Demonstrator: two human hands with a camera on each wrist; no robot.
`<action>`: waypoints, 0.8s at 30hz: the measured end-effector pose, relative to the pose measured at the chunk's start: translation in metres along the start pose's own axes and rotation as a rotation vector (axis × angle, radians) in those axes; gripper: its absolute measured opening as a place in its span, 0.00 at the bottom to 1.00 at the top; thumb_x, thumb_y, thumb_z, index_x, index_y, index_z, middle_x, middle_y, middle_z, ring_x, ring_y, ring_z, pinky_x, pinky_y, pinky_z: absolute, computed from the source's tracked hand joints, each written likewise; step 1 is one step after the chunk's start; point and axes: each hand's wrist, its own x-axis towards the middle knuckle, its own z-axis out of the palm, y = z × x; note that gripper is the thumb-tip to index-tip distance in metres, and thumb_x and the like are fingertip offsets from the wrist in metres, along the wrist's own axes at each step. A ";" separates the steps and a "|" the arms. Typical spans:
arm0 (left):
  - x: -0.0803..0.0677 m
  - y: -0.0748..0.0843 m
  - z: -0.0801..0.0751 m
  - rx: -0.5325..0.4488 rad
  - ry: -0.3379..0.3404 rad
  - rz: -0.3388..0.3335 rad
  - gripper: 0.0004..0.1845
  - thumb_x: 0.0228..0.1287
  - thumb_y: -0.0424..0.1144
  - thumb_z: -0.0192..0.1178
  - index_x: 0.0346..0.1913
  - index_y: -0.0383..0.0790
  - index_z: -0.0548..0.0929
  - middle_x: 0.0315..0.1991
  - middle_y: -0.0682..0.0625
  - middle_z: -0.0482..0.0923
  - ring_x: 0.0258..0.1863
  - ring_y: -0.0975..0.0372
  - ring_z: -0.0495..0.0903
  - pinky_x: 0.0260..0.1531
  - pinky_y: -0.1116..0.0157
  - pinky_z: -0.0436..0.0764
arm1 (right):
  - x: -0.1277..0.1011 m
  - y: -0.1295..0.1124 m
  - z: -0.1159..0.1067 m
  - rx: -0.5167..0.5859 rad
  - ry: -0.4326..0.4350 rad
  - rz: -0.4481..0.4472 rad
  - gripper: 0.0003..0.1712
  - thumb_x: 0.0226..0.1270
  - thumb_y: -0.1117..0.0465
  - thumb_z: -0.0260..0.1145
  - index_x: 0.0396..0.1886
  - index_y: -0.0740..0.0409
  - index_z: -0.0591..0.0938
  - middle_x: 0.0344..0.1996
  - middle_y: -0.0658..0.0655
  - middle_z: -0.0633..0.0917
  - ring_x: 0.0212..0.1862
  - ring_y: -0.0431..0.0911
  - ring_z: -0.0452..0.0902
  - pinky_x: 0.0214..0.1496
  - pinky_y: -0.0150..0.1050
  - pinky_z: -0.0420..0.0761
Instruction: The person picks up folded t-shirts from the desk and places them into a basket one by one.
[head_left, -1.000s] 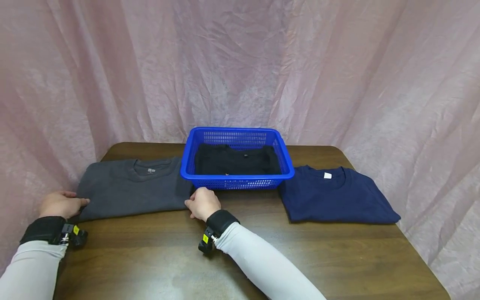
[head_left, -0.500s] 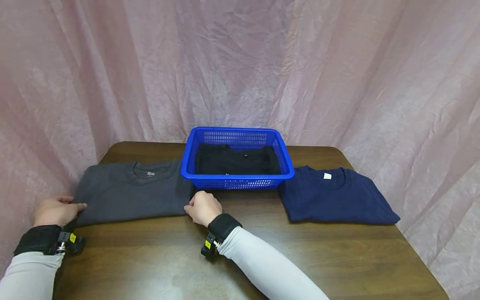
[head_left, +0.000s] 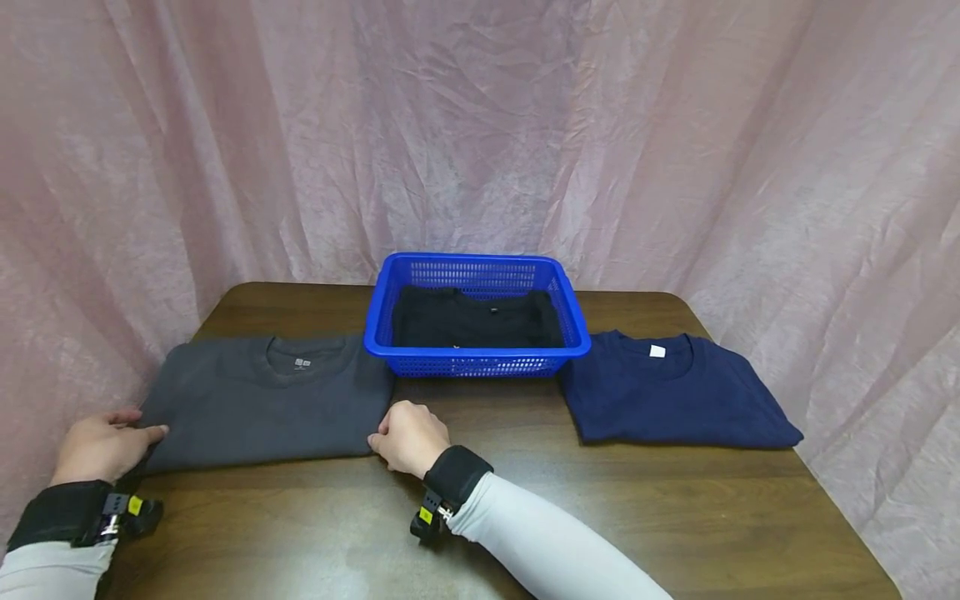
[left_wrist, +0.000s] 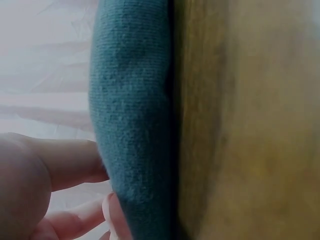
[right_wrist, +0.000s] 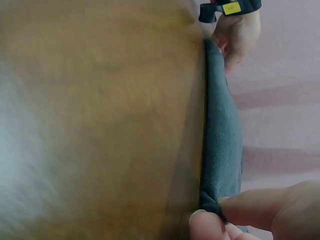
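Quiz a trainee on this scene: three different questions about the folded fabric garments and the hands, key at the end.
1. Fill the gap: the person's ____ hand pinches the near right corner of the folded dark-grey fabric shirt.

2. True or false: the folded navy-blue fabric shirt shows a white label at its neck.

3. What lies in the blue perforated plastic basket?
A) the dark-grey shirt
B) the navy-blue shirt
C) a folded black fabric garment

Key: 1 right; 2 true; 3 C.
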 end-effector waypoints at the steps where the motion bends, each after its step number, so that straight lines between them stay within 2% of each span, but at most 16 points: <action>1: -0.001 -0.001 0.001 -0.003 0.006 -0.012 0.35 0.78 0.40 0.62 0.75 0.19 0.66 0.74 0.17 0.64 0.70 0.25 0.68 0.66 0.33 0.75 | -0.008 -0.003 -0.005 0.009 -0.007 -0.001 0.16 0.74 0.49 0.77 0.24 0.44 0.88 0.10 0.42 0.82 0.22 0.39 0.80 0.30 0.40 0.76; 7: -0.011 -0.007 0.002 -0.009 0.021 -0.023 0.34 0.76 0.39 0.63 0.74 0.18 0.67 0.70 0.17 0.67 0.67 0.26 0.71 0.61 0.33 0.77 | -0.029 -0.004 -0.006 0.030 -0.014 -0.021 0.11 0.74 0.49 0.77 0.30 0.45 0.92 0.11 0.41 0.82 0.19 0.36 0.79 0.28 0.36 0.74; 14: -0.023 -0.012 0.001 -0.012 0.006 -0.018 0.35 0.76 0.38 0.64 0.74 0.17 0.65 0.62 0.18 0.73 0.59 0.28 0.76 0.54 0.35 0.79 | -0.039 0.002 -0.002 0.030 -0.001 -0.057 0.12 0.72 0.48 0.78 0.28 0.44 0.91 0.08 0.40 0.81 0.17 0.34 0.78 0.30 0.35 0.74; 18: -0.031 -0.014 0.000 -0.056 -0.007 -0.058 0.35 0.76 0.37 0.65 0.75 0.17 0.64 0.55 0.20 0.76 0.50 0.31 0.83 0.47 0.40 0.83 | -0.045 0.003 -0.001 0.038 -0.009 -0.063 0.12 0.71 0.48 0.78 0.27 0.43 0.90 0.08 0.39 0.80 0.17 0.33 0.78 0.31 0.35 0.74; 24: -0.041 -0.017 -0.001 -0.072 -0.016 -0.106 0.35 0.78 0.35 0.64 0.77 0.18 0.63 0.56 0.19 0.75 0.47 0.32 0.85 0.43 0.41 0.84 | -0.058 0.002 -0.001 0.055 -0.020 -0.078 0.13 0.70 0.49 0.79 0.26 0.43 0.89 0.08 0.38 0.80 0.15 0.33 0.77 0.30 0.34 0.74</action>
